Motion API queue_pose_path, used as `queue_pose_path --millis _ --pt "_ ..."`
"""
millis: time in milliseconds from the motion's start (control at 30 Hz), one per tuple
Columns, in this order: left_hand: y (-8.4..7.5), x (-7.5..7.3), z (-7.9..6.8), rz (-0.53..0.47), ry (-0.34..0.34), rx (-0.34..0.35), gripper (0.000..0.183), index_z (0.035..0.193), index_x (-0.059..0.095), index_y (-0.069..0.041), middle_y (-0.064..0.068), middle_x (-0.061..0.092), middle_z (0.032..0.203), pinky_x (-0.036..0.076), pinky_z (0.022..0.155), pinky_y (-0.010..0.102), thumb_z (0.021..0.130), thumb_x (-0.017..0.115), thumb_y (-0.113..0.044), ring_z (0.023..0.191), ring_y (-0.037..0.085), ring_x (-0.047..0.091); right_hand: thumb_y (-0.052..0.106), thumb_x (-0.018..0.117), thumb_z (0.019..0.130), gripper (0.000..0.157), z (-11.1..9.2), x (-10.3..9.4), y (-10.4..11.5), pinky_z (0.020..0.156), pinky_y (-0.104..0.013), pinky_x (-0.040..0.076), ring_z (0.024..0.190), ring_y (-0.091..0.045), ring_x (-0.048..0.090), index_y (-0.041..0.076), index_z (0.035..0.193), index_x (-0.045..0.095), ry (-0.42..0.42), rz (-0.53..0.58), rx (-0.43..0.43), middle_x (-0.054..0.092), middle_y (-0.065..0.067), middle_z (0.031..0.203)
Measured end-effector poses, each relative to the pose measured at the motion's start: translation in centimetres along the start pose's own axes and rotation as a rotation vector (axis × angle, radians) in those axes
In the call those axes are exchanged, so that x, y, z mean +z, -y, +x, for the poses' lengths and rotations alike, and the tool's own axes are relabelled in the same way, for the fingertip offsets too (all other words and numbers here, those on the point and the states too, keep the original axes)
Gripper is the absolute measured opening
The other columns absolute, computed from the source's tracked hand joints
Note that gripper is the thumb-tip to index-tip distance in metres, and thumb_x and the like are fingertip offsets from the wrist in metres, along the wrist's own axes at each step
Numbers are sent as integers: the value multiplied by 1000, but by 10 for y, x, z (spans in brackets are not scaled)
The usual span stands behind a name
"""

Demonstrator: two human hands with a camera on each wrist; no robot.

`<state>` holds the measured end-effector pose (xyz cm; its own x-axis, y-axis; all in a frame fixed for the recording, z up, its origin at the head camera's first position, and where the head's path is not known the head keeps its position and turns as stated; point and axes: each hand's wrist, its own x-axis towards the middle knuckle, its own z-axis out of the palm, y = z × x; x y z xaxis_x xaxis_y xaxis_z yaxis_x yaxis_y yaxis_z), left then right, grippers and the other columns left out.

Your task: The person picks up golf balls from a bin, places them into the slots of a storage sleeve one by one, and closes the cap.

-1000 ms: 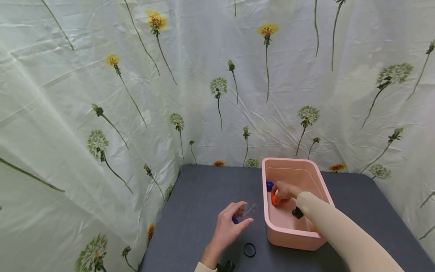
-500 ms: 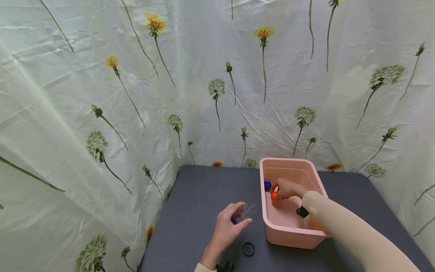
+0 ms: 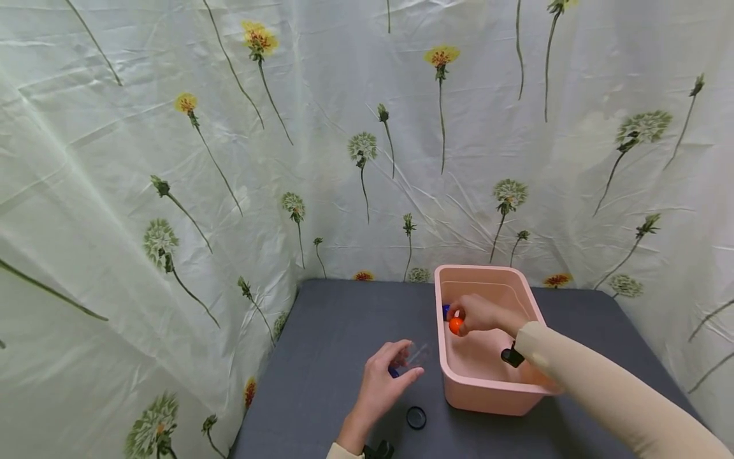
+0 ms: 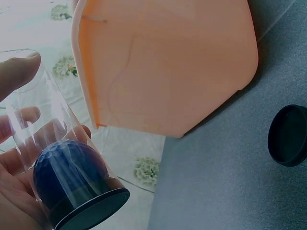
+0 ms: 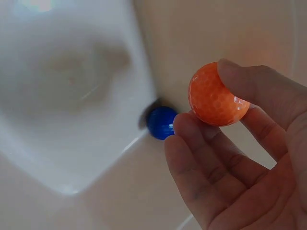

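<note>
My left hand (image 3: 383,381) holds a clear plastic tube (image 4: 53,100) with a dark base, tilted, beside the pink bin. Inside the tube, at its base end, sits a dark blue golf ball (image 4: 71,167). Down in the bin (image 3: 487,384), my right hand (image 3: 478,312) pinches an orange golf ball (image 5: 213,96) between thumb and fingers. Behind those fingers a blue ball (image 5: 161,122) lies in the bin's corner, partly covered by a fingertip in the right wrist view.
A round black cap (image 3: 416,417) lies on the dark grey table (image 3: 344,331), between my left forearm and the bin. A white curtain (image 3: 258,178) printed with dandelions hangs behind the table and along its left side.
My right hand has lifted the orange ball slightly and shifted a little left, toward the blue ball in the bin. The left hand holds the tube in nearly the same place.
</note>
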<state>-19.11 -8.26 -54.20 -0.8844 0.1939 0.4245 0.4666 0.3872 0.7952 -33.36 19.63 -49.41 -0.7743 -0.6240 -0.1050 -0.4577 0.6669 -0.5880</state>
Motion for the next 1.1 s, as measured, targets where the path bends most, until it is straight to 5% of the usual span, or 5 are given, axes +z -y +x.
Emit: queue_pose_path --millis 733,1100 --pt "-3 -2 0 3 -3 -4 47 128 65 -27 -9 63 103 59 78 40 85 81 -37 87 14 65 4 81 80 33 -35 -26 45 65 -29 56 81 -22 64 11 111 72 -94 47 6 71 -7 99" --pt "-6 0 0 24 5 -23 47 128 65 -29 -11 64 103 57 79 30 85 82 -36 87 11 64 13 84 82 32 -53 -27 61 71 -29 56 86 -17 63 18 111 72 -171 30 -13 71 0 101"
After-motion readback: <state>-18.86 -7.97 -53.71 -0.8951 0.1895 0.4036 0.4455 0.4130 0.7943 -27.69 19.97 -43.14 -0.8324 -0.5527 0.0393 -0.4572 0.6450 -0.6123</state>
